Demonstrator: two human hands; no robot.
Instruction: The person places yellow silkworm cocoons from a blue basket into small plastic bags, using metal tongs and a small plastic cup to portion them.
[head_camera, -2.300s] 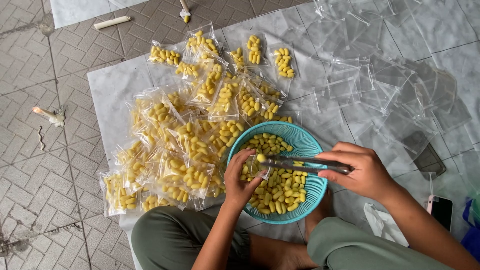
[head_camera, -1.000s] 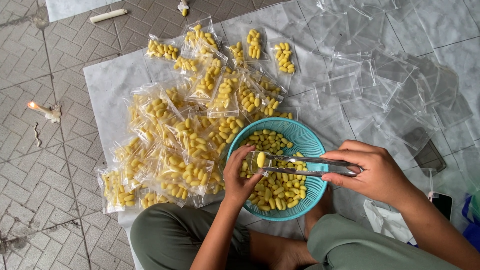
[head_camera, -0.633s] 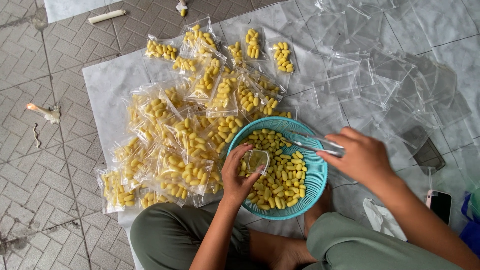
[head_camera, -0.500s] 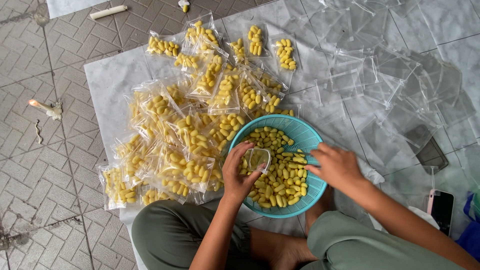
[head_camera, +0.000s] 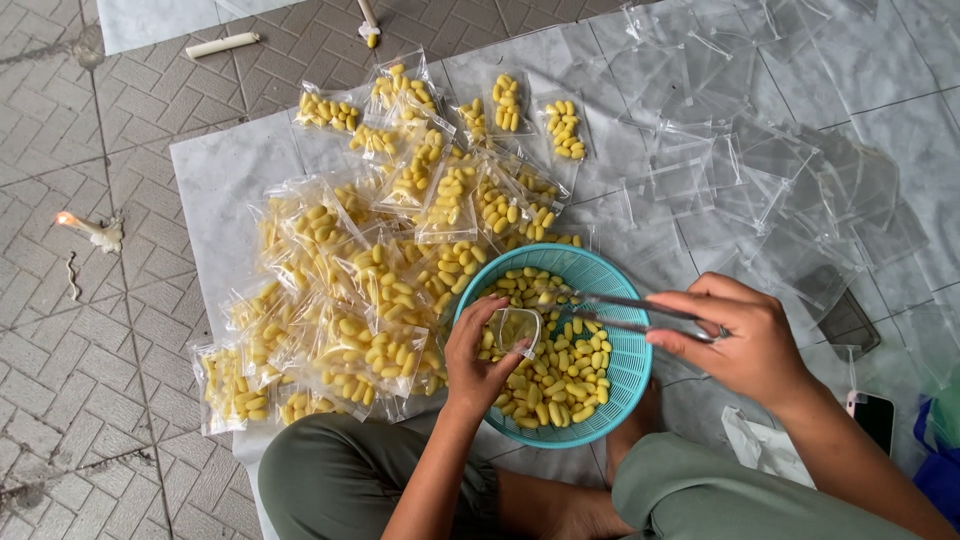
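Our right hand (head_camera: 745, 340), back from dipping into the turquoise basket (head_camera: 625, 380) of yellow snack pieces (head_camera: 560, 375), again pinches the metal tongs (head_camera: 620, 312) toward the small clear bag (head_camera: 517, 328) our left hand (head_camera: 478, 355) pinches open there.

Tongs (head_camera: 625, 308): bare metal, thin, glossy, bright glints along the arms. Basket (head_camera: 620, 390): teal plastic, perforated wall, dull sheen. Small bag (head_camera: 516, 328): clear plastic film, glossy, crinkled. Yellow pieces (head_camera: 560, 375): smooth, matt, waxy look. Filled bags (head_camera: 380, 290): same clear film, glare on the creases. Empty bags (head_camera: 760, 170): transparent, shiny, flat. Sheet (head_camera: 220, 190): pale grey, matt. Floor (head_camera: 70, 380): grey paving blocks, rough, stained. Candle (head_camera: 95, 232): white wax.
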